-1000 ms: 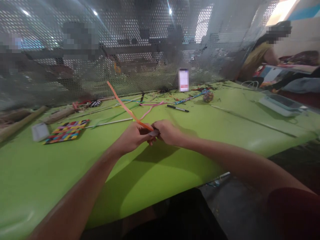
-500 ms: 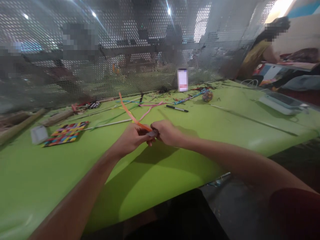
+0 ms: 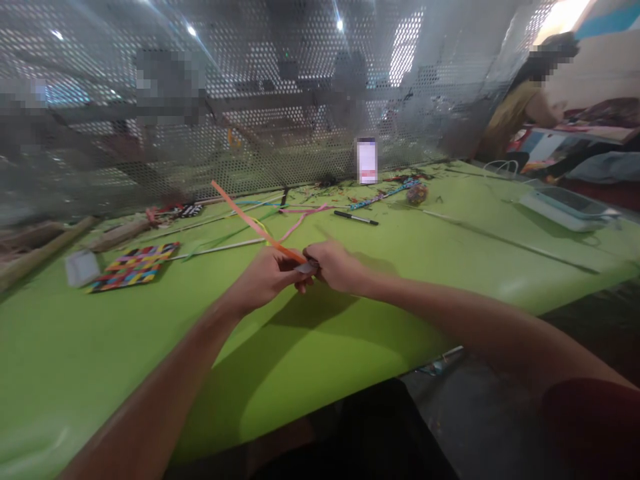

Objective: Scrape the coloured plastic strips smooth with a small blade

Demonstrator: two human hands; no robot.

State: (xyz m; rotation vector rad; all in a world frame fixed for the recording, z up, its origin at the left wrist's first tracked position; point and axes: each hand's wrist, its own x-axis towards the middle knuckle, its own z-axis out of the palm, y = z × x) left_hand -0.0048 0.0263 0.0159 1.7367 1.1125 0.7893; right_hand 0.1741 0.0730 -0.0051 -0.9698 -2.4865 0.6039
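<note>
My left hand (image 3: 270, 275) is closed on an orange strip (image 3: 245, 217), which runs up and to the left past its thumb. Right beside it, my right hand (image 3: 333, 267) pinches the strip's near end. Between the fingers a small greyish piece (image 3: 306, 268) shows; whether it belongs to the strip I cannot tell. Both hands are held close together above the green table (image 3: 310, 360). Beyond them lie a pink strip (image 3: 300, 220) and a thin white stick (image 3: 225, 249).
A colourful woven mat (image 3: 137, 267) and a white box (image 3: 83, 269) lie left. A black pen (image 3: 356, 218), patterned ball (image 3: 417, 194) and lit phone (image 3: 367, 161) are farther back. At right are a long stick (image 3: 510, 241), a lidded container (image 3: 565, 207) and another person (image 3: 520, 110).
The orange strip's free end has swung to the left and looks straighter. Both hands stay nearly in place, still closed together. The view has shifted slightly.
</note>
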